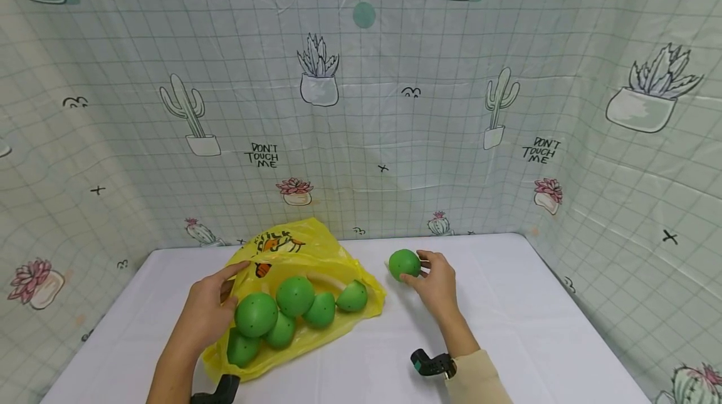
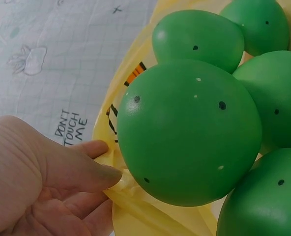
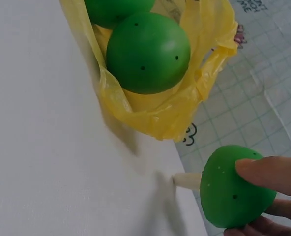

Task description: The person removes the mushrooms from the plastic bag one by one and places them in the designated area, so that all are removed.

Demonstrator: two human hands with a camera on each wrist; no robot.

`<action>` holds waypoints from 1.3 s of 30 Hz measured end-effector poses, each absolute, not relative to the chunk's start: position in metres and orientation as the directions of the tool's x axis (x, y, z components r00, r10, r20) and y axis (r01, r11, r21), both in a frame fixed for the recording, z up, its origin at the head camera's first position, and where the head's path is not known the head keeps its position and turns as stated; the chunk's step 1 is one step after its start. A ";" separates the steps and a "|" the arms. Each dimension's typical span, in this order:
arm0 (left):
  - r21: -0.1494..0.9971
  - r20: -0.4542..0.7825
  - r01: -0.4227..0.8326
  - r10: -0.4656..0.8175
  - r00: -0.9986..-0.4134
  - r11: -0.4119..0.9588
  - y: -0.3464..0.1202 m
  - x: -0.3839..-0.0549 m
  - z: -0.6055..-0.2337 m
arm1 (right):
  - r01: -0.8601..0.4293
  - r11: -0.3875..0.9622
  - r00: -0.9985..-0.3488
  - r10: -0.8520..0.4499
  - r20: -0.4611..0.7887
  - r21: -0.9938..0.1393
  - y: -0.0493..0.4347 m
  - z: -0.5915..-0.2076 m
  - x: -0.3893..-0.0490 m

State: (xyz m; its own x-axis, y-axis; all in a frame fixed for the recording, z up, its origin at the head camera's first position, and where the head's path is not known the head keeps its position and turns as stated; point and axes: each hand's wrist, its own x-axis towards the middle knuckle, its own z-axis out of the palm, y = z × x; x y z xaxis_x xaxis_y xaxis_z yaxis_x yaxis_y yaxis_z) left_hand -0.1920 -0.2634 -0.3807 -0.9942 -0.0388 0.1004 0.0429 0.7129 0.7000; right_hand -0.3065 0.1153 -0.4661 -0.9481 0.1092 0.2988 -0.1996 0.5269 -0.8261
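A yellow plastic bag [image 1: 323, 242] lies with its mouth towards me, and several green toy mushrooms [image 1: 256, 315] with dark dots show inside it. My left hand [image 1: 207, 311] pinches the bag's left edge between thumb and fingers, close beside the largest-looking cap [image 2: 189, 132] in the left wrist view. To the right of the bag, my right hand [image 1: 439, 285] holds another green mushroom [image 1: 404, 265] by its cap. In the right wrist view its pale stem [image 3: 187, 181] points away from the fingers, towards the bag.
A white-covered table [image 1: 507, 329] is under everything. Behind it and on both sides hangs a pale grid-patterned curtain [image 1: 383, 128] printed with potted plants. Black wrist devices, such as the right one [image 1: 431, 363], are worn on both wrists.
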 end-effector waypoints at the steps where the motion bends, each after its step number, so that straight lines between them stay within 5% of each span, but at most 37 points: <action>1: 0.700 0.101 0.044 -0.039 -0.994 0.713 -0.264 -0.192 -0.381 | -0.185 0.536 -0.955 0.101 0.280 -0.823 0.116 -0.466 -0.307; 18: 0.693 0.118 0.059 -0.033 -0.992 0.719 -0.267 -0.191 -0.380 | -0.104 0.593 -0.980 0.077 0.185 -0.798 0.113 -0.470 -0.308; 39: 0.712 0.081 0.026 -0.045 -0.996 0.702 -0.264 -0.193 -0.380 | -0.151 0.595 -0.966 0.082 0.246 -0.789 0.115 -0.463 -0.303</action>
State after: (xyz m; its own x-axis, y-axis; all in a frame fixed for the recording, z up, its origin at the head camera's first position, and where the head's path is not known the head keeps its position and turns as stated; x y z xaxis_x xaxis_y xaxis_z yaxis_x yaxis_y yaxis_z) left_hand -0.1926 -0.2637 -0.3795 -0.9957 -0.0450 0.0809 0.0261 0.7018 0.7119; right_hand -0.3034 0.1148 -0.4627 -0.9657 0.0822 0.2462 -0.1506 0.5951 -0.7894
